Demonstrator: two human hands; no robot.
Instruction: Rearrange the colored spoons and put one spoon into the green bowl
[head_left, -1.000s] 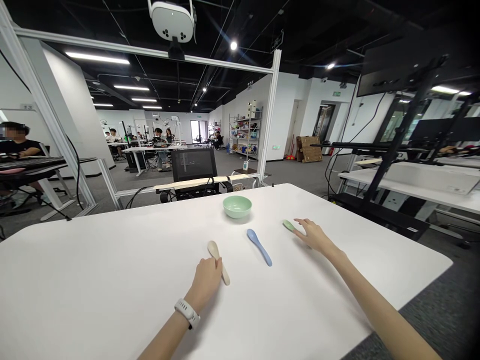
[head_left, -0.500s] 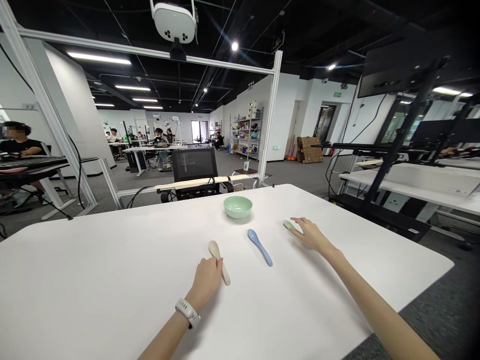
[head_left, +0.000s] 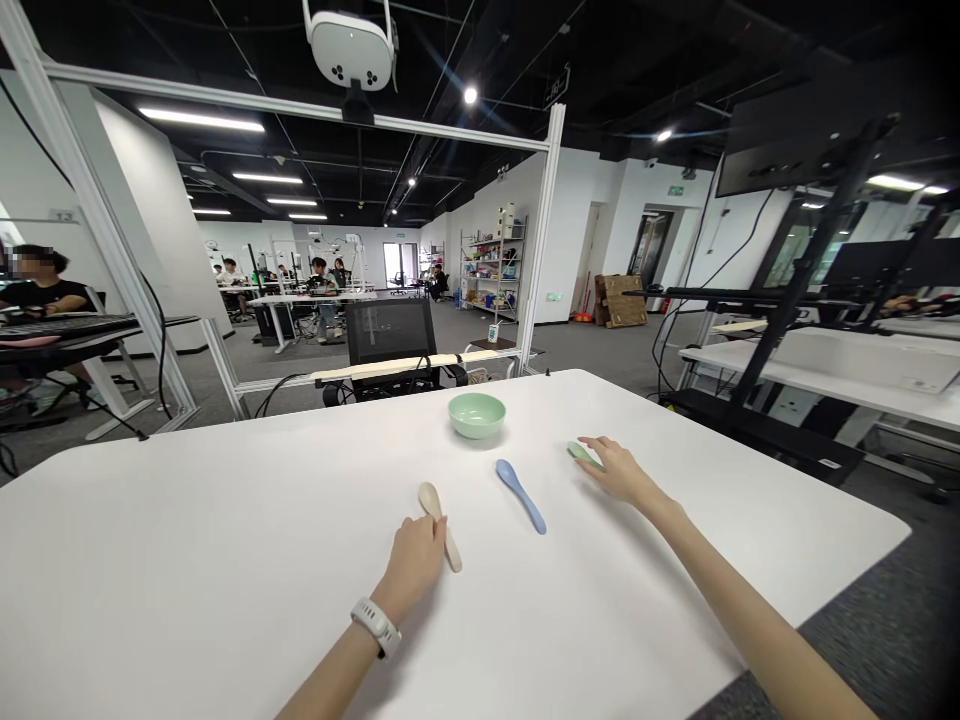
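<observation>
My left hand (head_left: pixel 417 558), a pale band on its wrist, has its fingers curled at the handle of a beige spoon (head_left: pixel 430 498), which lies on the white table (head_left: pixel 247 560). The hand covers part of that handle. To the right, my right hand (head_left: pixel 621 472) is over a green spoon (head_left: pixel 579 452), thumb and fingers apart on either side of it; the end of its handle is hidden. Between the two hands a blue spoon (head_left: pixel 520 494) lies untouched. Beyond it stands a light green bowl (head_left: pixel 477 416), upright.
A metal frame (head_left: pixel 553 180) rises at the table's far side with a white device (head_left: pixel 351 50) mounted on top. An office chair (head_left: pixel 391 332) stands behind the table. At the right are a black stand (head_left: pixel 787 270) and another desk. Several people sit farther off.
My right hand has shifted very slightly, and more of the green spoon shows between thumb and fingers. My left hand and the other spoons have stayed in place.
</observation>
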